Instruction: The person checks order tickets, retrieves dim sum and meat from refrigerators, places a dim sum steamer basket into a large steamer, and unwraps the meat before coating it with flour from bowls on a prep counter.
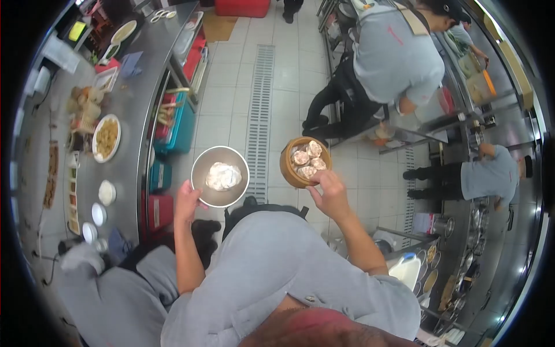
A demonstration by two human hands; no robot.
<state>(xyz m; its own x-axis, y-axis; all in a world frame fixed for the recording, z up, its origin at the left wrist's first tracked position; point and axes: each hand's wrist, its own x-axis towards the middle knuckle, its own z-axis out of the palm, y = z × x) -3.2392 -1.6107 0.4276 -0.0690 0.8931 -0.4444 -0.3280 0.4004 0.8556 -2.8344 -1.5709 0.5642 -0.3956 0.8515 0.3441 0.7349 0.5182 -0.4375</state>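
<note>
In the head view, a round metal bowl (199, 168) hangs over the floor in front of me, with a white lumpy piece of food (223, 176) inside whose kind I cannot make out. My left hand (188, 201) grips the bowl by its near left rim. To the right of it, a small round bamboo steamer basket (288, 168) carries several open-topped dumplings (314, 149). My right hand (330, 195) is closed on the steamer's near right edge, thumb below and fingers over the rim. Bowl and steamer are apart, at about the same height.
On my left runs a steel counter (147, 63) with an oval plate of food (106, 137) and small white bowls (107, 192). A floor drain grate (261, 104) lies ahead. One co-worker (399, 52) bends over the right counter; another person (110, 289) is close at my left.
</note>
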